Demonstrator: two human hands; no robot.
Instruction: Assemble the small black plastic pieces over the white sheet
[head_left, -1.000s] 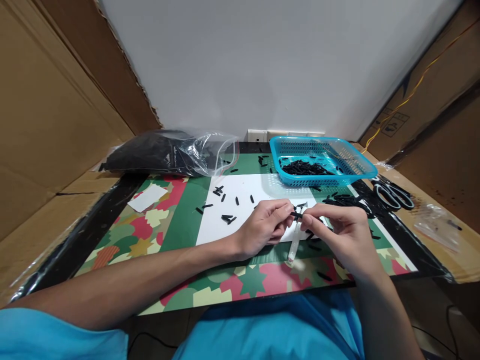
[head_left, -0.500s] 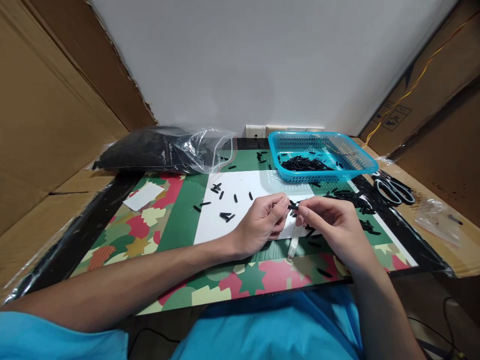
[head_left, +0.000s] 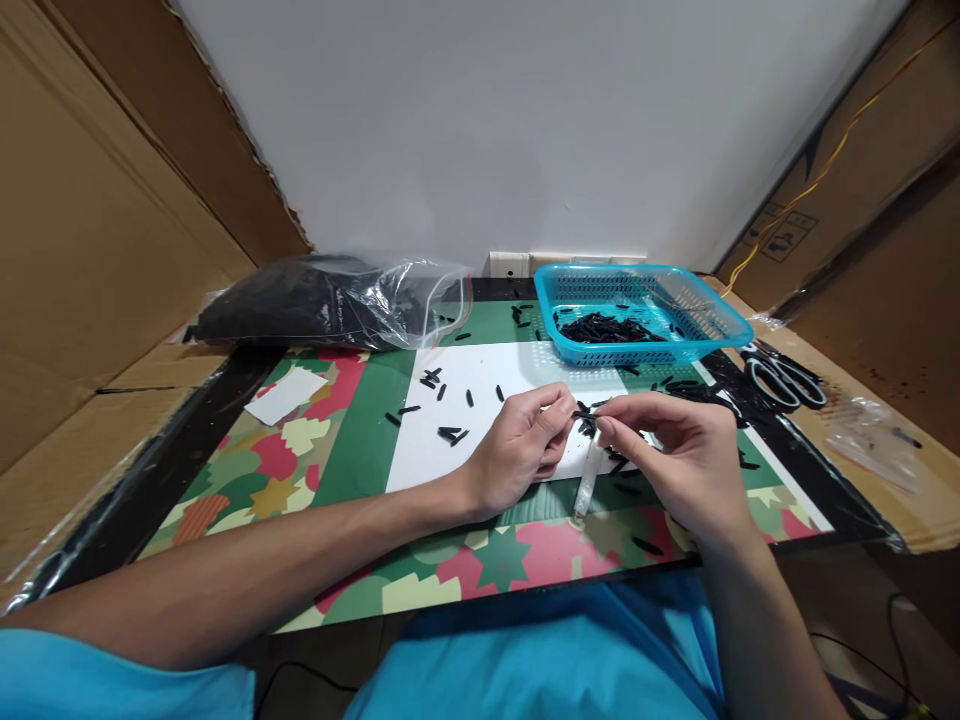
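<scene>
Desk: black along its sides (head_left: 206, 430), stretching beyond and to either side of the left hand (head_left: 525, 440) and right hand (head_left: 675, 450).
Mat: patterned and green (head_left: 356, 440), with a white panel (head_left: 416, 450) under and left of the hands.
Bag: clear, dark inside (head_left: 300, 305), far left beyond the left hand.
Card: white (head_left: 286, 396), well left of the left hand.
Pieces: black, scattered left of the left hand (head_left: 470, 398) and beyond both.
Pile: black (head_left: 697, 392), just beyond the right hand.
Tube: clear (head_left: 586, 490), slanting between the hands.
Basket: blue (head_left: 645, 357), beyond the right hand.
Scissors: right of the right hand (head_left: 784, 385).
</scene>
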